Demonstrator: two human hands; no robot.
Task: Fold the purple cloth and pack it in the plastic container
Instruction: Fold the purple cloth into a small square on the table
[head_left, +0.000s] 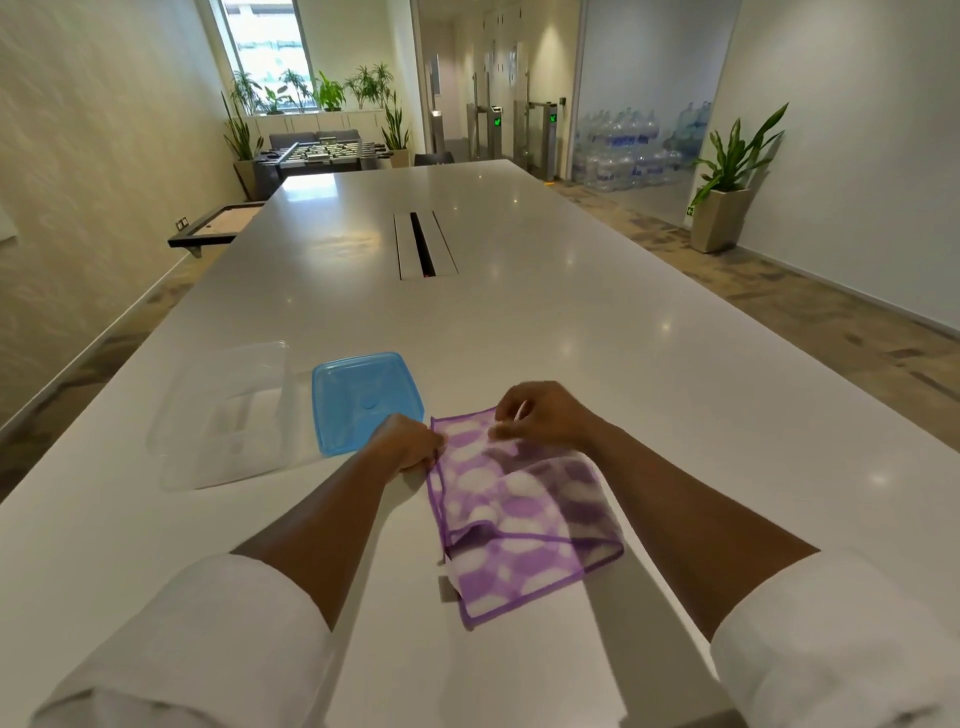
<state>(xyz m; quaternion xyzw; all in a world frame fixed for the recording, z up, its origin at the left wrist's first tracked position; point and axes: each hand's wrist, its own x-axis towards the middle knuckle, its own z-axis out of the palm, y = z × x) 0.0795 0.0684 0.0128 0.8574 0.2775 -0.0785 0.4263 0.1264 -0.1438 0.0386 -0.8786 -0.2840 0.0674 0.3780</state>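
While the purple cloth (511, 512) lies partly folded on the white table (545, 322), the packing has not begun. One layer is doubled over another, its near corner sticking out toward the person, so at least one fold looks made; the shape is uneven, and more folding is probably needed before it will fit.

The left hand (410, 444) pinches the cloth's far-left corner against the table. The right hand (540, 415) grips the far edge between fingertips, a little to the right of the other hand.

The clear plastic container (223, 415) sits open and empty to the left, well apart from the cloth. Its blue lid (361, 397) lies flat between the container and the cloth, just beside the left hand. What remains, by this reckoning, is finishing the fold, lifting the cloth across and placing it inside.

The cloth looks soft and limp, purple with pale oval blotches and a darker stitched hem. The container is rigid, see-through and roughly rectangular with rounded corners. The lid is translucent and has a raised rim. The table is smooth and glossy, mirroring the ceiling lights.
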